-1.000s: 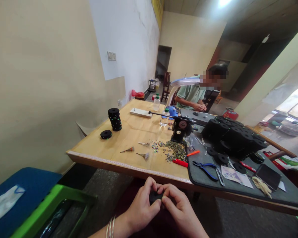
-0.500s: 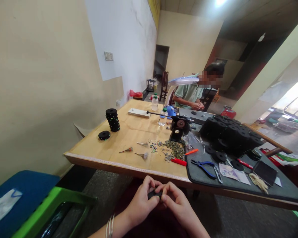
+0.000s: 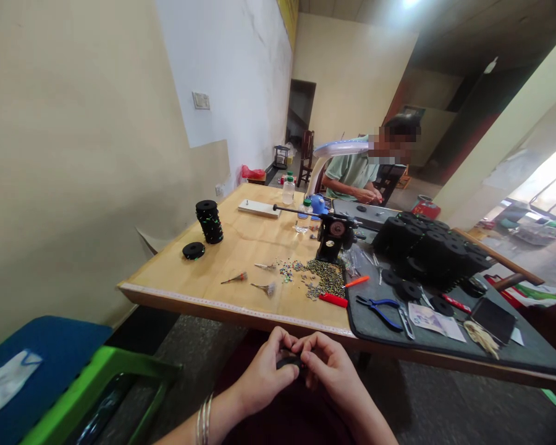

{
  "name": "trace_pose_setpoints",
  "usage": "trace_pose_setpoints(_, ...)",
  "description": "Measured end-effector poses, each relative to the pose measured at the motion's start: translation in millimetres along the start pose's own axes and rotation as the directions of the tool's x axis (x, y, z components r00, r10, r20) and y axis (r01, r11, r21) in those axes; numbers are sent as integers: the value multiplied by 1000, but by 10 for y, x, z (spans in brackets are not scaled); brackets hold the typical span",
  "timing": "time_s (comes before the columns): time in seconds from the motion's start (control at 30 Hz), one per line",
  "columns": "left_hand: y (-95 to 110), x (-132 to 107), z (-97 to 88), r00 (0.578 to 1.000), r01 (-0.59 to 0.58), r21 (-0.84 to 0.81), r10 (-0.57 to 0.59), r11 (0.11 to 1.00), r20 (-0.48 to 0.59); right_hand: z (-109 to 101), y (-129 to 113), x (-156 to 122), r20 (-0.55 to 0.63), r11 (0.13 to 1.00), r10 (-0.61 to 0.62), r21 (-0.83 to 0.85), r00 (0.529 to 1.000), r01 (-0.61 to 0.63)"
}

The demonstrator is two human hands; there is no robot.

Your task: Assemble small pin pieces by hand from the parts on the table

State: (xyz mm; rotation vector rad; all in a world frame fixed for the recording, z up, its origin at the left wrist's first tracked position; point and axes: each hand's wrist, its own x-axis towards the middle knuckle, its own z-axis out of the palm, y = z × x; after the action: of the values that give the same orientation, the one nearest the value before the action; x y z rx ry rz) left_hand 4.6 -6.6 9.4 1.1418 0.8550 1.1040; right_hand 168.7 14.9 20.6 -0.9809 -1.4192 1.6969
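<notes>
Below the table's front edge, my left hand (image 3: 264,369) and my right hand (image 3: 330,364) meet over my lap. Both are closed around a small black round part (image 3: 290,362), which shows only between the fingers. Thin bangles ring my left wrist. On the wooden table (image 3: 204,278) in front of me lie a heap of small beads and metal bits (image 3: 322,279), a red tool (image 3: 332,300) and blue-handled pliers (image 3: 380,307) on a dark mat (image 3: 445,346).
A black hand-cranked machine (image 3: 333,236) stands mid-table. Stacked black spools (image 3: 430,250) fill the right side; another stack (image 3: 209,221) and a single spool (image 3: 193,250) sit at the left. A person sits at the far end. A green and blue seat (image 3: 97,383) is at lower left.
My hands have stayed together on the black part, fingers shifting slightly. The view has drifted a little; nothing on the table has moved.
</notes>
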Motion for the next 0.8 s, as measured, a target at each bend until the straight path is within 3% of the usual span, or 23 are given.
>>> trace_pose_setpoints(0.23, 25, 12, 0, 997, 76, -128, -78, 989, -16, 71, 1, -33, -43, 998, -21, -53, 999, 19)
trace_pose_setpoints(0.53, 137, 6, 80, 969, 236, -396, -247, 888, 24, 117, 62, -133, -74, 917, -300, -295, 951, 267)
trace_pose_setpoints(0.63, 142, 2, 91, 965, 244, -406, -260, 881, 15, 146, 7, -137, -62, 872, -336, -398, 940, 286)
trace_pose_setpoints(0.8, 91, 16, 88, 975, 182, -280, -209, 943, -72, 193, -37, -143, -41, 824, -380, -468, 924, 318)
